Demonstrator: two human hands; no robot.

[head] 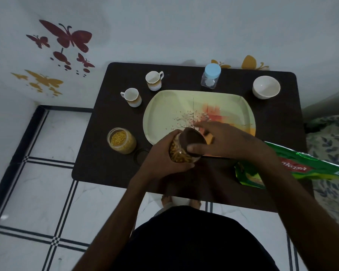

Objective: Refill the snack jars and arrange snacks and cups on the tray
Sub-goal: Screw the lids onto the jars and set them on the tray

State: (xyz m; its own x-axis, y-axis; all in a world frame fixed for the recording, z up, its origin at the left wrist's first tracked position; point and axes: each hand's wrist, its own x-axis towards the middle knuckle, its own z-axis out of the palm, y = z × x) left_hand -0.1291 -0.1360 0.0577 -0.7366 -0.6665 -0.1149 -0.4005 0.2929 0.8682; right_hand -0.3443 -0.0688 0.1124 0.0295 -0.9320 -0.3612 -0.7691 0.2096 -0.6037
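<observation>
The left hand (160, 153) wraps the snack jar (181, 151) to steady it above the table's (98, 153) near edge. The right hand (219, 141) cups its brown lid (193, 140), fingers curled over, likely screwing it. The tray (184, 102) beyond holds nothing.

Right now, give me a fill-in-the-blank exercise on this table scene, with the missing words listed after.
1. The left hand grips a jar of snacks while the right hand rests on its dark ____.
2. The number of cups standing left of the tray is ____.
3. The clear jar at the far edge has a lid coloured ____.
4. The open jar of yellow snack stands to the ____ of the tray.

Missing words: lid; two; blue; left
</observation>
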